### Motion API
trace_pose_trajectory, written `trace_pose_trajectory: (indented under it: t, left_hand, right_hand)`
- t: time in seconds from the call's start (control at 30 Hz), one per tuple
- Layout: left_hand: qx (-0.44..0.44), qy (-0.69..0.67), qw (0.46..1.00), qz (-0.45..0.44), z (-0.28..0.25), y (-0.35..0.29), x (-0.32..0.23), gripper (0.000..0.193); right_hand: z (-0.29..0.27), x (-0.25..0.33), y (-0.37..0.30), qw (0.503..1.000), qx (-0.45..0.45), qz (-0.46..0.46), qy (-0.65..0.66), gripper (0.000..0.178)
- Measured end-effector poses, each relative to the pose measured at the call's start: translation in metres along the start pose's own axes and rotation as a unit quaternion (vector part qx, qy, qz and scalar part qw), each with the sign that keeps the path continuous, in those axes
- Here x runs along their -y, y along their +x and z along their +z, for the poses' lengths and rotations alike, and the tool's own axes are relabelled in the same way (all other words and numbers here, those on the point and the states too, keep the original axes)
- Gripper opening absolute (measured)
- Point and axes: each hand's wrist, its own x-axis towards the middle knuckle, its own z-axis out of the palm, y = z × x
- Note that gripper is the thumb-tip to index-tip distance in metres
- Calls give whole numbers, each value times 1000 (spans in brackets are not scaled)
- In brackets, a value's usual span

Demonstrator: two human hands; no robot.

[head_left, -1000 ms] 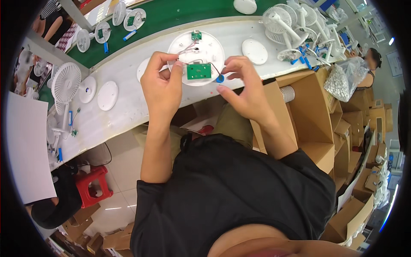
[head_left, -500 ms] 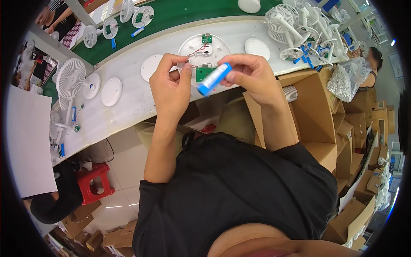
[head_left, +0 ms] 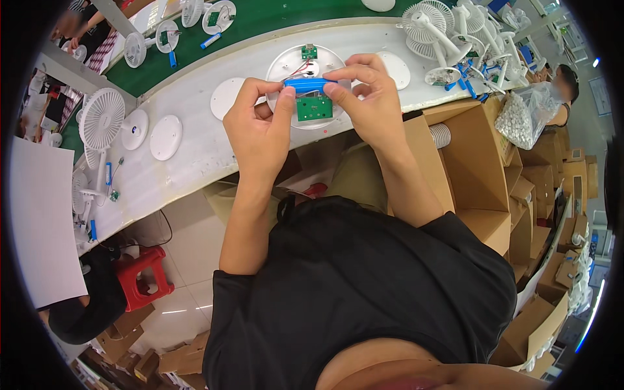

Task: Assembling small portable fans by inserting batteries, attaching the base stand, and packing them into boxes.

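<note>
Battery (head_left: 312, 85), blue, lies level in the pinching grip of left hand (head_left: 261, 127) and right hand (head_left: 376, 103).

On the white bench (head_left: 201, 146) lie round white discs (head_left: 166, 138), a white base (head_left: 281, 66) and white fans (head_left: 102, 117).

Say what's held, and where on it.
Battery, by its right end in the right grip. The left grip is at its left end; whether it pinches there can't be told.

Both hands (head_left: 260, 130) pinching, forearms (head_left: 247, 227) angled inward
</note>
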Motion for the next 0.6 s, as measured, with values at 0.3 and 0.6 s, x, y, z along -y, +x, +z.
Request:
trace_pose_trajectory:
  t: [0.3,0.6]
  left_hand:
    - [6,34,999,-5,-14,0,-1,10]
    - [0,30,1000,3,-18,6,-1,10]
  right_hand:
    - [-20,-48,17,989,0,72,130,25]
    - [-131,-188,79,811,134,90,-563,70]
